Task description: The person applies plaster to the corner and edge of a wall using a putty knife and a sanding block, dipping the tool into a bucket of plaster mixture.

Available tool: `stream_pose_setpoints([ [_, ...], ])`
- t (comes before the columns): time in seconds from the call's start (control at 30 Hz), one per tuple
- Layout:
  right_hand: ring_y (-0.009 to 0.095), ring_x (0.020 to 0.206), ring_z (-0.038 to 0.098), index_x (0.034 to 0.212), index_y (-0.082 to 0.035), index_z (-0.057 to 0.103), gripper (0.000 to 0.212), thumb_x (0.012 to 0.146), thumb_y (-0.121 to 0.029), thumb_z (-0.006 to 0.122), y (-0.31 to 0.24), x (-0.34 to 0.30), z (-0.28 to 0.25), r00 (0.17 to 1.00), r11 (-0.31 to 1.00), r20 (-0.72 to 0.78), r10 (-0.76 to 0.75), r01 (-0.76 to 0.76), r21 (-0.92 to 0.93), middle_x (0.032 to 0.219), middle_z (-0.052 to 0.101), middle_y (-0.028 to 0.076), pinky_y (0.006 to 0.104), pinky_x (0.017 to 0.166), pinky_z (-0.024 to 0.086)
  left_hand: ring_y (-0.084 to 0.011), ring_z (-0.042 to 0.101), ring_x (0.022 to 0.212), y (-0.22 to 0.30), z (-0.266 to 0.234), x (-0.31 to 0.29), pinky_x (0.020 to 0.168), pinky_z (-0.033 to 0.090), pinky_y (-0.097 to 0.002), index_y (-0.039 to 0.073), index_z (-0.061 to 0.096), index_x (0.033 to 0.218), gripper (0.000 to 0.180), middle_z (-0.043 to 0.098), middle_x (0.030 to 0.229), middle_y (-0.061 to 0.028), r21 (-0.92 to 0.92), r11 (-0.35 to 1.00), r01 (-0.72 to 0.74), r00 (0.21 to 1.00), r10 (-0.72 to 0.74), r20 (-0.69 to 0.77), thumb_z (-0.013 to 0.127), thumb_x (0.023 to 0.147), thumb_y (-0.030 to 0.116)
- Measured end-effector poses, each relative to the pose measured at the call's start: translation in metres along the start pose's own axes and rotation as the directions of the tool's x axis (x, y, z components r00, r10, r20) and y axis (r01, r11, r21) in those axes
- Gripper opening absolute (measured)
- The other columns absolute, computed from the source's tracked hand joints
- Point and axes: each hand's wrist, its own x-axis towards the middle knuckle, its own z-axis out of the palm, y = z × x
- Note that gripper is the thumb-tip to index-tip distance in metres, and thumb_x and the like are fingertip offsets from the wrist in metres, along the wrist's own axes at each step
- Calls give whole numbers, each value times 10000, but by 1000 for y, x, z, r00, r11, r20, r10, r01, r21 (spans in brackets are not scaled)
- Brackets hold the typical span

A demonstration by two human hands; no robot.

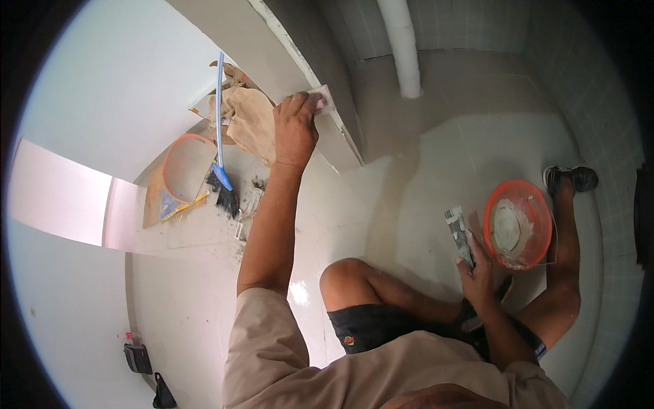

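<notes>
Up at the wall's edge (pixel 300 54), my left hand (pixel 296 129) is closed on a small flat pale pink pad (pixel 327 100), which lies against the edge. Its exact kind is partly hidden by my fingers. Low on the right, my right hand (pixel 479 276) grips a putty knife (pixel 458 228), its broad blade smeared with whitish paste and pointing away from me. Beside that hand stands an orange bucket (pixel 542 225) with pale putty (pixel 505 228) inside.
A white pipe (pixel 402 48) meets the floor ahead. At left are a blue-handled broom (pixel 219 116), crumpled brown paper (pixel 252 119), an orange hoop-like rim (pixel 167 167) and debris (pixel 251 202). Dark bags (pixel 137 358) lie at lower left. My bent legs (pixel 381 290) flank the work area.
</notes>
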Motion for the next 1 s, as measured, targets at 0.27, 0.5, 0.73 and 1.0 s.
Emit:
stream_pose_setpoints([
  [0.27, 405, 1392, 515, 1469, 83, 471, 578, 937, -60, 644, 4, 2, 2, 999, 999, 7, 48, -48, -16, 1477, 536, 289, 447, 1168, 377, -277, 613, 1031, 5, 42, -48, 890, 454, -415, 103, 709, 1143, 309, 663, 1101, -59, -5, 1000, 11, 1000, -11, 29, 669, 848, 20],
  [0.5, 453, 1282, 574, 1483, 65, 444, 602, 937, -99, 639, 16, 2, 4, 999, 994, -10, -36, 35, -101, 1374, 574, 309, 475, 1088, 444, -277, 604, 1066, 7, 78, -89, 907, 448, -428, 111, 693, 1180, 311, 654, 1133, -56, -35, 998, 46, 995, -42, 88, 642, 884, 33],
  [0.73, 460, 1314, 551, 1490, 74, 436, 600, 958, -118, 638, 20, 0, 2, 1000, 990, 4, -12, 13, -139, 1416, 551, 310, 493, 1112, 421, -268, 585, 1115, 15, 111, -124, 974, 433, -429, 99, 663, 1223, 393, 623, 1202, -57, -59, 995, 79, 988, -71, 139, 588, 849, 3],
  [1.0, 345, 1173, 640, 1506, 70, 437, 594, 980, -122, 634, 19, 2, 5, 992, 988, -28, -125, 122, -100, 1347, 607, 250, 444, 1017, 494, -301, 586, 1121, 35, 122, -164, 969, 449, -447, 98, 671, 1207, 382, 625, 1156, -80, -165, 934, 317, 909, -250, 334, 594, 850, -15],
])
